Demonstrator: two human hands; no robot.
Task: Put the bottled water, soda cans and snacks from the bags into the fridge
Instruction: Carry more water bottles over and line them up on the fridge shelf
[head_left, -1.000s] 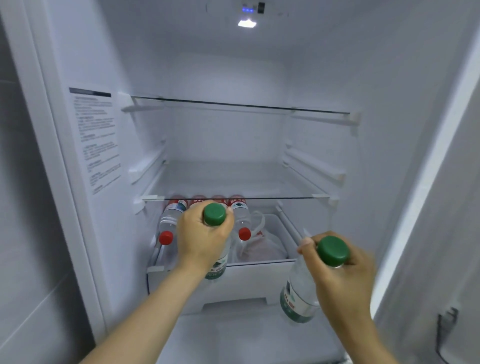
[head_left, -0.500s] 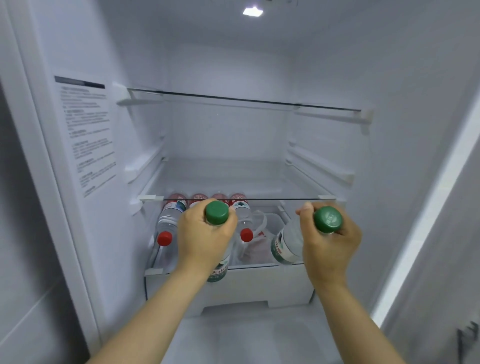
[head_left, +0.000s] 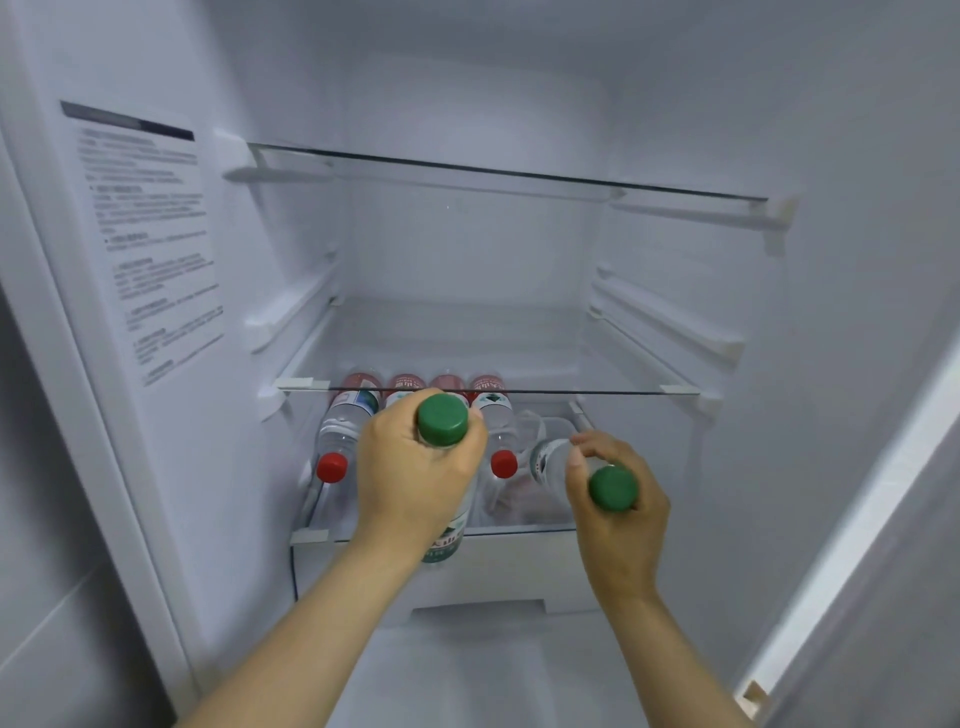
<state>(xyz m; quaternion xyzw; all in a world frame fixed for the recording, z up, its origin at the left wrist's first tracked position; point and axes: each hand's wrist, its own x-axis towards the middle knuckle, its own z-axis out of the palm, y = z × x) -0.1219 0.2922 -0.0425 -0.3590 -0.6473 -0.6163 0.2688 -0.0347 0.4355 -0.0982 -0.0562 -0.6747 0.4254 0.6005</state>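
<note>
Red-capped bottles (head_left: 332, 457) lie shelved mid-frame; left hand (head_left: 415, 488) and right hand (head_left: 621, 540), fingers (head_left: 586, 442) clamped, hold green-capped bottles (head_left: 442, 420) (cans, snacks unseen).

Soft, cool white light filled the fridge (head_left: 467, 270) evenly, with a faint shadow under the shelf bracket (head_left: 275, 174) at ten o'clock. Edges bowed toward nine and three o'clock (wide-angle lens). Print on the label (head_left: 150, 244) at nine o'clock was blurred.
</note>
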